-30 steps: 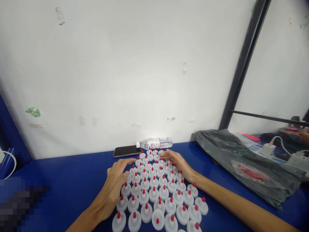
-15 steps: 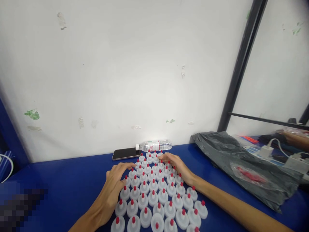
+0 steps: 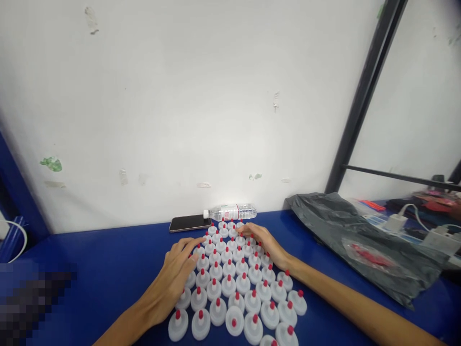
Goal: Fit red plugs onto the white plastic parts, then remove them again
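Rows of white round plastic caps with red-tipped nozzles [image 3: 228,284] stand close together on the blue table [image 3: 108,274]. Along their left edge rests my left hand [image 3: 179,269], fingers stretched out and touching the outer caps. On the far right side, my right hand [image 3: 262,240] curves around the back caps with its fingers extended over them. Neither hand has lifted a cap. Most caps are upright; one near the front [image 3: 234,321] tilts toward me. Some caps at the left edge are partly hidden by my left hand.
Behind the caps lie a phone [image 3: 190,222] and a clear water bottle [image 3: 234,212] against the wall. A grey plastic bag [image 3: 334,230] with a packet of red pieces [image 3: 372,254] spreads at right, beside a charger and power strip [image 3: 441,239]. A dark post [image 3: 356,105] rises there.
My left hand has moved slightly forward and right along the caps, pressing in at the left edge. My right hand stays almost in place. The view has shifted slightly.
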A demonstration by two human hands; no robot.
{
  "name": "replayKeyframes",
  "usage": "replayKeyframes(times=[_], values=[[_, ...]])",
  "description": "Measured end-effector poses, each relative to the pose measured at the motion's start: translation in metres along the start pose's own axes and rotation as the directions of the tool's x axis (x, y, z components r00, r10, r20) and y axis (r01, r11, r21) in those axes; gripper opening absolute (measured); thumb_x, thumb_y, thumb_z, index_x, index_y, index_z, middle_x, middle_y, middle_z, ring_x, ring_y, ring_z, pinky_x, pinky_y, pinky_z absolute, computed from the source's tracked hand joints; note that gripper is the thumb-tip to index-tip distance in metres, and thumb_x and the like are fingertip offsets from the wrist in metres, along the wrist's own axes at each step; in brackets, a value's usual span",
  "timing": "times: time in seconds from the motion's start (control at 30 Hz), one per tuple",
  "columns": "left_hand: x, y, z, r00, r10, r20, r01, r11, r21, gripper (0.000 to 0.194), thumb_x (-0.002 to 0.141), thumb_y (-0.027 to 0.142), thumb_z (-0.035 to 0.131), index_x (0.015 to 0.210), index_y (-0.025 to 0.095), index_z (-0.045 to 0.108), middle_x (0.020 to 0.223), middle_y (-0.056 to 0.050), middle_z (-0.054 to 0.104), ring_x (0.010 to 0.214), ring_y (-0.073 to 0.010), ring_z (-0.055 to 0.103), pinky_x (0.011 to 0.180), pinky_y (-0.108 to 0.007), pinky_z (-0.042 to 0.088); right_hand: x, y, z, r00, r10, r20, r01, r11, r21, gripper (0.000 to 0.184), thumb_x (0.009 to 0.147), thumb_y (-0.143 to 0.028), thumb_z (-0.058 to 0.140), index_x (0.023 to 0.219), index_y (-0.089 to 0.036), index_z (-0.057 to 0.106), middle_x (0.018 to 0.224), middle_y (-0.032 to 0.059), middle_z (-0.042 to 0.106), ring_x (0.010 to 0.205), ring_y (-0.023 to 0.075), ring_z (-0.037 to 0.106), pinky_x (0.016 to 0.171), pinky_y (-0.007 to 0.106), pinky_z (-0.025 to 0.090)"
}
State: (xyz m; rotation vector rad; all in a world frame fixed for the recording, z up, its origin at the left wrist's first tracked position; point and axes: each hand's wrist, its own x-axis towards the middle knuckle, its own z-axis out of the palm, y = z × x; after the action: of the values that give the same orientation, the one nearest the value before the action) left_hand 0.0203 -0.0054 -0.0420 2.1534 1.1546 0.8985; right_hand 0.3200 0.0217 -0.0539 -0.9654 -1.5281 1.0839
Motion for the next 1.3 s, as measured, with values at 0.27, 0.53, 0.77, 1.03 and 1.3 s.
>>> replayKeyframes(times=[0.27, 0.53, 0.77, 1.03, 1.3], values=[[-0.002, 0.002, 0.000, 0.998, -0.023, 0.052, 0.023, 1.000, 0.005, 0.050, 0.103, 0.053, 0.026, 0.146, 0.037, 0.047, 0.143, -0.005, 0.051, 0.133, -0.0310, 0.043, 0.119, -0.066, 0.020, -0.002, -0.007, 0.002, 1.000, 0.012, 0.003, -0.012, 0.999, -0.037, 0.053, 0.095, -0.066, 0.048, 0.102, -0.022, 0.077, 0.117, 0.0085, 0.072, 0.118, 0.0301, 0.061, 0.112, 0.048, 0.037], [-0.001, 0.006, 0.000, 0.998, -0.014, 0.062, 0.010, 0.998, 0.061, 0.053, 0.103, 0.055, 0.022, 0.141, 0.034, 0.052, 0.139, -0.005, 0.055, 0.132, -0.0282, 0.046, 0.117, -0.056, 0.033, -0.004, -0.012, 0.002, 1.000, -0.011, 0.006, 0.012, 0.995, -0.101, 0.047, 0.095, -0.062, 0.051, 0.103, -0.023, 0.077, 0.113, 0.0072, 0.072, 0.114, 0.0295, 0.061, 0.109, 0.046, 0.039], [-0.001, 0.007, 0.000, 0.999, -0.006, 0.052, 0.005, 1.000, 0.017, 0.052, 0.104, 0.052, 0.023, 0.141, 0.033, 0.052, 0.138, -0.005, 0.056, 0.131, -0.0284, 0.046, 0.117, -0.058, 0.032, -0.004, -0.013, 0.003, 1.000, -0.021, 0.013, 0.023, 0.992, -0.125, 0.046, 0.096, -0.061, 0.051, 0.103, -0.023, 0.077, 0.114, 0.0074, 0.072, 0.115, 0.0298, 0.061, 0.109, 0.047, 0.039], [-0.001, 0.007, -0.001, 0.998, -0.025, 0.049, 0.023, 0.999, 0.042, 0.053, 0.103, 0.055, 0.021, 0.140, 0.033, 0.053, 0.137, -0.005, 0.057, 0.130, -0.0278, 0.048, 0.116, -0.056, 0.033, -0.004, -0.013, 0.004, 0.998, -0.047, 0.031, 0.051, 0.988, -0.143, 0.044, 0.099, -0.056, 0.048, 0.100, -0.023, 0.078, 0.110, 0.0063, 0.074, 0.114, 0.0291, 0.061, 0.109, 0.045, 0.038], [0.000, 0.003, 0.001, 0.999, -0.039, 0.019, 0.038, 0.998, 0.046, 0.055, 0.103, 0.053, 0.022, 0.139, 0.029, 0.056, 0.134, -0.004, 0.060, 0.128, -0.0265, 0.050, 0.113, -0.048, 0.038, -0.003, -0.016, 0.004, 0.999, -0.030, 0.037, 0.036, 0.988, -0.152, 0.045, 0.096, -0.058, 0.052, 0.097, -0.023, 0.079, 0.104, 0.0063, 0.074, 0.114, 0.0294, 0.062, 0.109, 0.044, 0.037]])
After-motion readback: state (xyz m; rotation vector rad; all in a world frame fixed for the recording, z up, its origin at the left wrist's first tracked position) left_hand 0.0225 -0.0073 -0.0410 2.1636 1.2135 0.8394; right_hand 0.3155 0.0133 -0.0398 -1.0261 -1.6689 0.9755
